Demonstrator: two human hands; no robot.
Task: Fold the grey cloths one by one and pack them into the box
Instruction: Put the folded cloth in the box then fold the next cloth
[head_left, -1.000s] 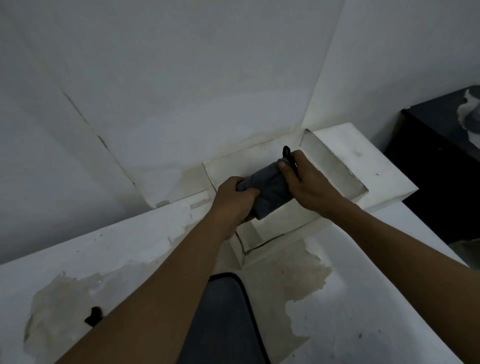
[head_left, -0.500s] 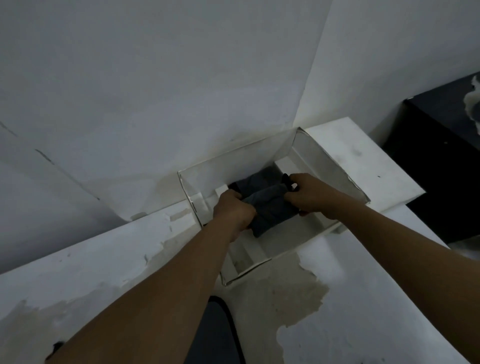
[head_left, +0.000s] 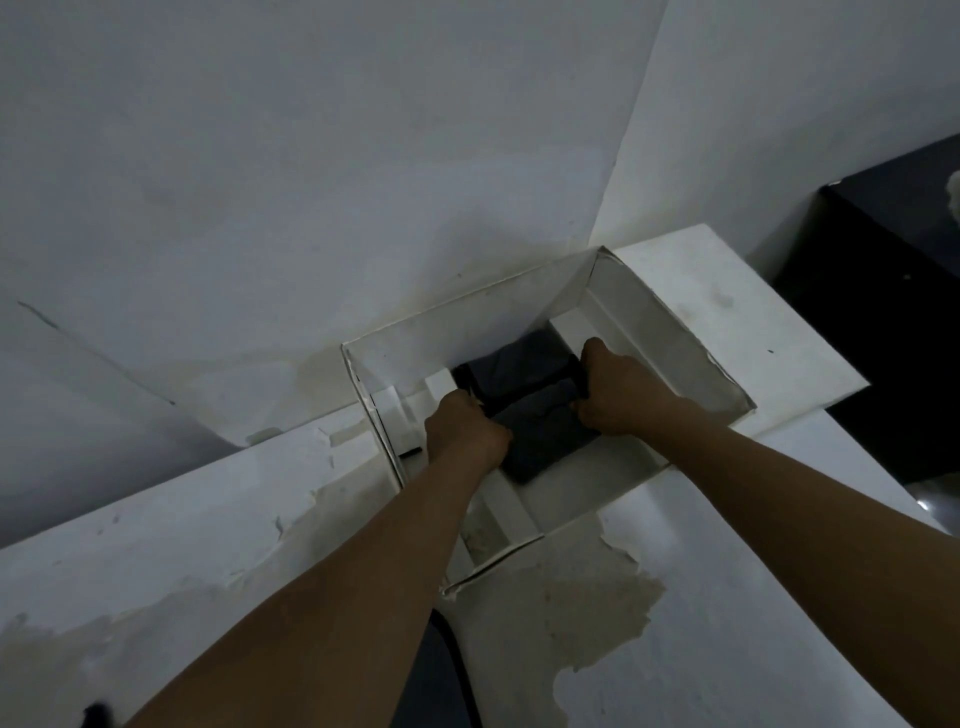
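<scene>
A white open box (head_left: 670, 332) stands against the wall at the back of the white table. Inside it lies a folded grey cloth (head_left: 540, 436), with another dark folded cloth (head_left: 519, 364) right behind it. My left hand (head_left: 462, 436) grips the near cloth's left end with curled fingers. My right hand (head_left: 618, 389) grips its right end. Both hands reach down inside the box, and their fingertips are hidden by the cloth.
The white table (head_left: 208, 545) has peeled, stained patches near its front. A dark grey cloth (head_left: 436, 675) lies at the bottom edge between my forearms. A black cabinet (head_left: 883, 338) stands to the right of the table. White walls meet in a corner behind the box.
My hands have lowered the folded cloth from above the box rim down into the box, in front of the other cloth. The camera has moved closer.
</scene>
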